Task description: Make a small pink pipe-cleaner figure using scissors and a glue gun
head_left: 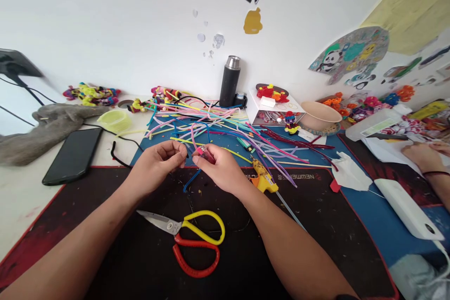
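My left hand is closed in a pinch, with a tiny dark tip showing at its fingertips; what it belongs to is too small to name. Just to the right, my right hand wraps round a red lighter, its thumb near the top end. A small gap separates the two hands above the black mat. Below them lie scissors with one yellow and one red handle, blades slightly apart and pointing left. Beside my right wrist is a yellow glue gun.
Many coloured pipe cleaners are heaped behind my hands. A black phone lies left, a black thermos stands by the wall, and a beige bowl is at the back right. Another person's hand rests beyond a white power bank.
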Demonstrator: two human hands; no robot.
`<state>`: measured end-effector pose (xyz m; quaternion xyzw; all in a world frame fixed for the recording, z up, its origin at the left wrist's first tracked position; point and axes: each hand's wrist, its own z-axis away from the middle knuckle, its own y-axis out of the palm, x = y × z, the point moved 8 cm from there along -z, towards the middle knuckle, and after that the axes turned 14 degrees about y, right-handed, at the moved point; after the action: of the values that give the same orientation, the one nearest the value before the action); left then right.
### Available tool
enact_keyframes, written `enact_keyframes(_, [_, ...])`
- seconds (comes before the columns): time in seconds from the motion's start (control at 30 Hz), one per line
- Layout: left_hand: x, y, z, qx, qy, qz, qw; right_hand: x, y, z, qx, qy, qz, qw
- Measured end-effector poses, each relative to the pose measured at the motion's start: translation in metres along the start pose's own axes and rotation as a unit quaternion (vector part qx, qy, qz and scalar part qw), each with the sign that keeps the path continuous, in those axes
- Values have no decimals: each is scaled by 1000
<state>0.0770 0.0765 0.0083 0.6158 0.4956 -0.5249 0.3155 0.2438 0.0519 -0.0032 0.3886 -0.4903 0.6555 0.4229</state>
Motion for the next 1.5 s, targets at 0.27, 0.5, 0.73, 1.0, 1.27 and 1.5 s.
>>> enact_keyframes(0.27, [1,-2,0,-9,-10,17,1000,7,-3,3,2,-11,-31,999])
enact_keyframes(0.5, [5,-6,-1,-31,-21,41,998,6,1,3,33,-6,-77,996])
enact_keyframes(0.73, [2,-4,-1,-29,-33,72,996,5,5,6,39,-20,-49,998])
enact_keyframes(1.0, [6,-2,0,-10,-50,74,996,8,7,7,-9,-45,51,998])
enact_keyframes(1.27, [10,-1,-1,-9,-54,86,995,7,6,10,-34,-36,95,994])
enact_keyframes(1.5, [7,0,0,-9,-57,82,995,9,0,7,-42,-43,43,997])
